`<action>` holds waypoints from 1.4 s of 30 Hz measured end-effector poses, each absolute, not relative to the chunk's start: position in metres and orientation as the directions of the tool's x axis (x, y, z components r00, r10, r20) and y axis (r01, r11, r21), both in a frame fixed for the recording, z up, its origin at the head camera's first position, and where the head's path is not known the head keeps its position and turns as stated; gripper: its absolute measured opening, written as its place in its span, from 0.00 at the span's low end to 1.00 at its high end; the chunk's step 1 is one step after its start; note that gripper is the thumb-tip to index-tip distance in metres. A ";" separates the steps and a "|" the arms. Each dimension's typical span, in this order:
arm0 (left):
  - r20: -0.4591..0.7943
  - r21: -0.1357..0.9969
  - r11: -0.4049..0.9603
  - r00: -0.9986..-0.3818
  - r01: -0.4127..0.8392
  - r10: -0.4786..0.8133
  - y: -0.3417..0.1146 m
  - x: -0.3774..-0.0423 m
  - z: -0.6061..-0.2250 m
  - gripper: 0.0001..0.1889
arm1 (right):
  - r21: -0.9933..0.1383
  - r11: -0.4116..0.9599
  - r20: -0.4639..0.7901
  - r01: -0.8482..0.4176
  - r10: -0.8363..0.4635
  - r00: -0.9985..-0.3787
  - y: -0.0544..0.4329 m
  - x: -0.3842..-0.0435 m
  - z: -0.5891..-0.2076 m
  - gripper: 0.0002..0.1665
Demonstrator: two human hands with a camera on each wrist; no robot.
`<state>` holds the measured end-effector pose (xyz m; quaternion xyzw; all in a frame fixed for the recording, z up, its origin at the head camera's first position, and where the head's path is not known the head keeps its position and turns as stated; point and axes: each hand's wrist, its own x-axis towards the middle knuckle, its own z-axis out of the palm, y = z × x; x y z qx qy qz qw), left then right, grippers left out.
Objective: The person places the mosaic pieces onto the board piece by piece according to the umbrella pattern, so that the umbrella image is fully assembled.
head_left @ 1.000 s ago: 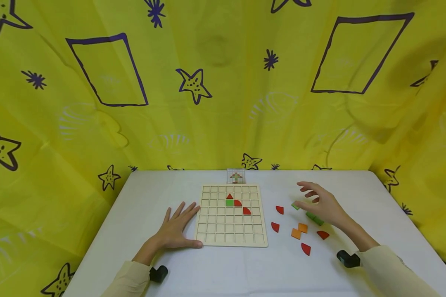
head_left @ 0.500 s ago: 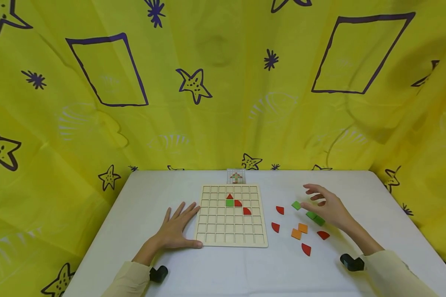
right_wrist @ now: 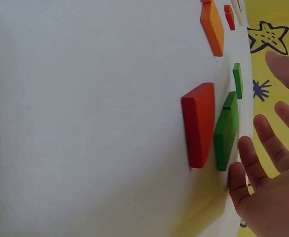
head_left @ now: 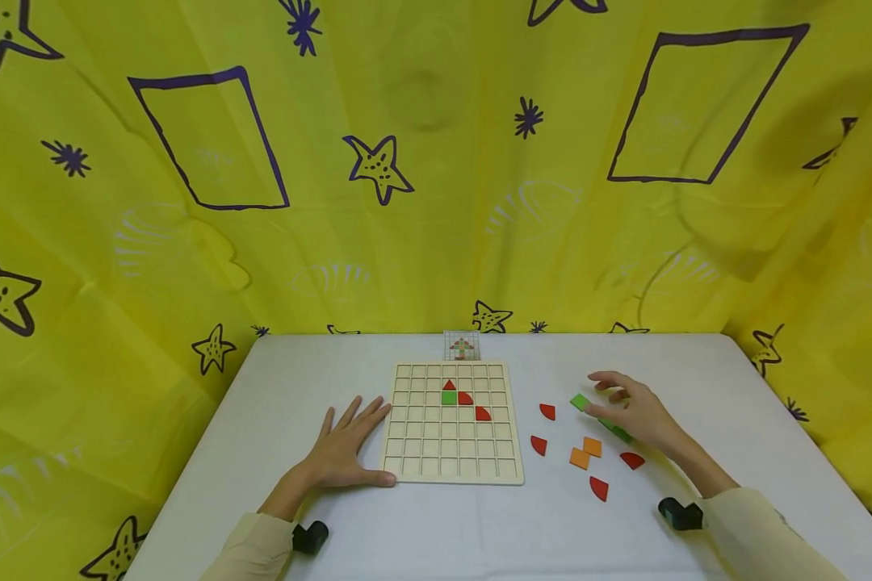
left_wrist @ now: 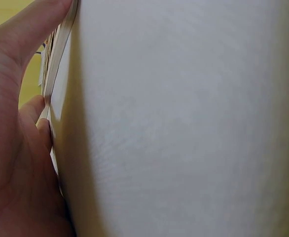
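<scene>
My left hand (head_left: 345,452) lies with spread fingers against the left side of a pale gridded board (head_left: 421,466); its thumb is at the near left corner. On the board sit a red triangle (head_left: 449,385), a green square (head_left: 448,398) and two red quarter-circle tiles (head_left: 483,413). My right hand (head_left: 641,415) hovers above loose green tiles, thumb and fingers apart, holding nothing. One green tile (head_left: 578,401) lies just by the thumb in the head view. Two more, touching each other, show under the hand in the right wrist view, where the green tile (right_wrist: 226,140) is nearest.
Two orange squares (head_left: 580,458) and several red quarter-circle tiles (head_left: 599,488) lie right of the board on the white table (head_left: 407,532). A small pattern card (head_left: 462,345) stands behind the board. A yellow curtain (head_left: 436,242) encloses the back and sides.
The right hand drew back slightly to the right, then came left again and lower over the green tiles. The left hand and the board have stayed put.
</scene>
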<state>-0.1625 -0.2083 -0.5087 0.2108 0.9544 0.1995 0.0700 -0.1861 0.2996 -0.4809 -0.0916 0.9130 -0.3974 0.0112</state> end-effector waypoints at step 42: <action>-0.076 0.410 0.832 -0.896 0.372 0.438 -0.208 -0.161 -0.502 0.62 | -0.673 0.732 0.010 -0.104 -0.132 -0.991 0.292 -0.190 -0.496 0.17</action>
